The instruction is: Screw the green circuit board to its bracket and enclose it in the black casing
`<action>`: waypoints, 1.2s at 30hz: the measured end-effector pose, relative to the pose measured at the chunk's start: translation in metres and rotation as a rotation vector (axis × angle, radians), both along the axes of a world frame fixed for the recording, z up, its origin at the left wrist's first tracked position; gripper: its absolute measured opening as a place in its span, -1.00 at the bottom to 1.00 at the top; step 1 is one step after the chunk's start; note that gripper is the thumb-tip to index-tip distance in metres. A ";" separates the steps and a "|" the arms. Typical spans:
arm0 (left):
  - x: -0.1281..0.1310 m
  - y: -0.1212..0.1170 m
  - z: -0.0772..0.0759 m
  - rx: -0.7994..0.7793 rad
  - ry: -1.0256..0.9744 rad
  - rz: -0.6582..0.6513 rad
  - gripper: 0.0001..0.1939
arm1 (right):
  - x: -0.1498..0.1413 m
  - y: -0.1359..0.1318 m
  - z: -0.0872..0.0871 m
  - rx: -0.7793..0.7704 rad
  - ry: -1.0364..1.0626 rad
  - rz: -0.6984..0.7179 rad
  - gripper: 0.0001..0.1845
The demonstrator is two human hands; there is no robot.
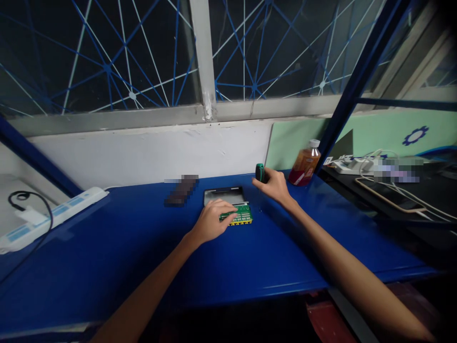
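Note:
My left hand lies on a green circuit board with yellow edge contacts, fingers curled over its left part and pressing it to the blue table. Behind the board lies a flat grey metal case. My right hand is closed around a tool with a green and black handle, held upright just right of the case and above the table.
A bottle of orange liquid with a white cap stands at the back right. A white power strip with a black cable lies at the left. A dark blurred object sits left of the case. Cables and a white adapter lie on the neighbouring desk.

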State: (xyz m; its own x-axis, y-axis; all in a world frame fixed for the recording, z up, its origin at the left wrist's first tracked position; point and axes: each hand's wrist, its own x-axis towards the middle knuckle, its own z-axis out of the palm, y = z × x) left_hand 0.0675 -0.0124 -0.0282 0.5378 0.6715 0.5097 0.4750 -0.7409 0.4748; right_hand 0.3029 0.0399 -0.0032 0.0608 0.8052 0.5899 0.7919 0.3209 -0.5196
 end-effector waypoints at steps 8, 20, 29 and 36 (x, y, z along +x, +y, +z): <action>0.002 0.000 -0.003 -0.021 -0.029 0.000 -0.82 | -0.010 -0.009 0.009 0.052 0.246 0.116 -0.72; 0.009 -0.001 -0.007 -0.065 -0.070 0.006 -0.84 | -0.041 -0.033 0.015 0.007 0.477 0.280 -0.66; 0.009 -0.001 -0.006 -0.067 -0.100 -0.020 -0.90 | -0.044 -0.035 0.013 0.017 0.487 0.287 -0.65; 0.009 -0.001 -0.006 -0.099 -0.097 0.018 -0.90 | -0.044 -0.034 0.011 0.028 0.474 0.274 -0.66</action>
